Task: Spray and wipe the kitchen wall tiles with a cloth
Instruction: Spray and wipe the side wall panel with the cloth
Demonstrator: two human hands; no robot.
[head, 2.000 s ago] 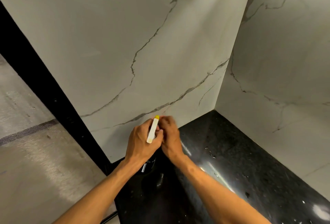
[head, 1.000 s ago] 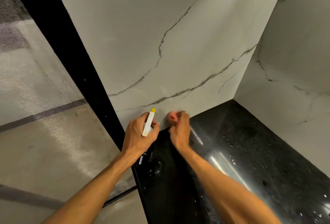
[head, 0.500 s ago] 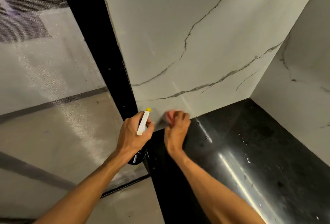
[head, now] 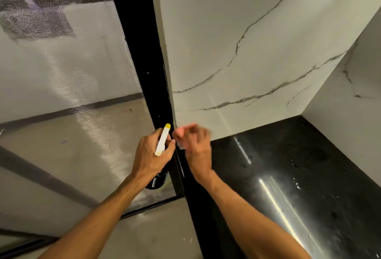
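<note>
Left hand (head: pixel 150 155) was wrapped round bottle (head: pixel 162 140), beside counter (head: pixel 288 166) edge. Right hand (head: pixel 195 147), blurred, fingers seemingly bunched on pink cloth (head: pixel 181 131), was held at tile (head: pixel 237 52) lower-left corner, by frame (head: pixel 140 52). Advised: firm overlapping strokes, corner seam not skipped.

Gripping a spray bottle (head: pixel 162 141) with the left hand (head: pixel 148 155), mid-frame. Holding a blurry pink cloth (head: pixel 180 132) in the right hand (head: pixel 196 146), low by the white wall tiles (head: pixel 247 42).
</note>
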